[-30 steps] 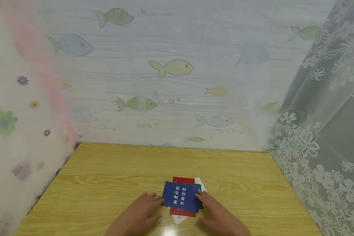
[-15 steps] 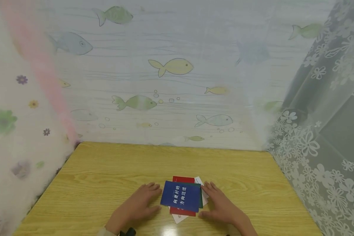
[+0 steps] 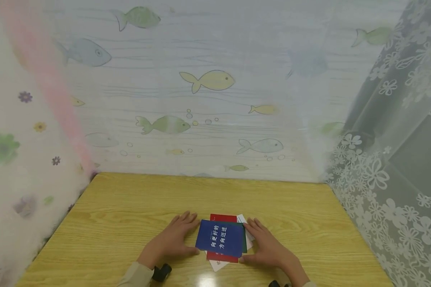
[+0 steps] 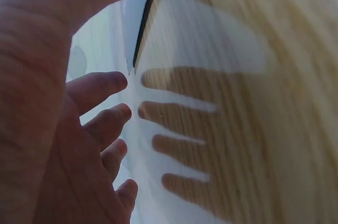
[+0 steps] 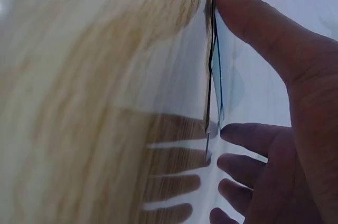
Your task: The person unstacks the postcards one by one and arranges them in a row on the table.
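A blue card [image 3: 215,238] with white characters lies on top of a loose pile. Beneath it a red card [image 3: 224,218], a green card [image 3: 244,242] and a white card [image 3: 218,265] stick out at different angles. My left hand [image 3: 172,241] lies left of the pile, fingers spread, thumb at the blue card's lower left corner. To the right is my right hand [image 3: 269,246], its thumb by the lower right corner and its index finger by the upper right one. In both wrist views the fingers are loosely extended; the cards show edge-on near each thumb.
The wood-grain tabletop [image 3: 158,195] shines with a light reflection near its front. Behind it hangs a fish-print sheet [image 3: 215,131]. A floral sheet [image 3: 25,167] borders the left, and a lace curtain [image 3: 388,199] the right.
My right hand has drawn off the blue card to the pile's right edge. The left hand has moved slightly forward, its fingers away from the card's left edge. The cards have barely shifted.
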The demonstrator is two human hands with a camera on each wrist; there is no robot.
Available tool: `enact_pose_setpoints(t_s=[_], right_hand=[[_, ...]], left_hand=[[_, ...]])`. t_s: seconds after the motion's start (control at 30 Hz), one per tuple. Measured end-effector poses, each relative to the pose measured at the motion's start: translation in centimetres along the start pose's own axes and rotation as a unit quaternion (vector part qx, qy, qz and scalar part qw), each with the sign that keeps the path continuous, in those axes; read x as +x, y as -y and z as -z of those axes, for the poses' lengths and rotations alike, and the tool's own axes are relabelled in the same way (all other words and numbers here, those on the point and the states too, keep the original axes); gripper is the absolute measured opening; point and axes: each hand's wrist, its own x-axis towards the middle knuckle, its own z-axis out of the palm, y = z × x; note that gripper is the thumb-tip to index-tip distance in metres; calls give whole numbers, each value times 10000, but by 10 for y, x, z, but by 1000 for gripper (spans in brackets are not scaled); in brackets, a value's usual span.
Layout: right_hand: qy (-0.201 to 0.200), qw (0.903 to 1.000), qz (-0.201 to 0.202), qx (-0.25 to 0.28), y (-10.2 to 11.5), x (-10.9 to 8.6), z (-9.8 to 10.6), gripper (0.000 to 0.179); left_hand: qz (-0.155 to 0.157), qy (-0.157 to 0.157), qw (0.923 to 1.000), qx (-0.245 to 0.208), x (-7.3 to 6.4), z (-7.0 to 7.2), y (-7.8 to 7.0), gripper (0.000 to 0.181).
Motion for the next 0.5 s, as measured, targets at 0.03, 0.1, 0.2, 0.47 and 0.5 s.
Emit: enact_pose_setpoints(t_s=[0.03, 0.1, 0.2, 0.47, 0.5], right_hand=[[17, 10000, -22, -4, 0, 1, 0, 106], [58, 10000, -59, -40, 0, 2, 0, 106], [91, 9998, -66, -176, 1, 3, 1, 106], [95, 9994, 117, -311, 5, 2, 2, 105], [87, 9994, 132, -314, 5, 3, 2, 105]], left_hand=[[7, 16, 10000, 1, 1, 0, 1, 91], [4, 48, 10000, -17, 4, -1, 2, 94], [-17, 66, 10000, -13, 7, 0, 2, 98], [-35, 174, 9998, 51, 10, 4, 4, 97], [-42, 184, 9998, 52, 11, 4, 4, 97]])
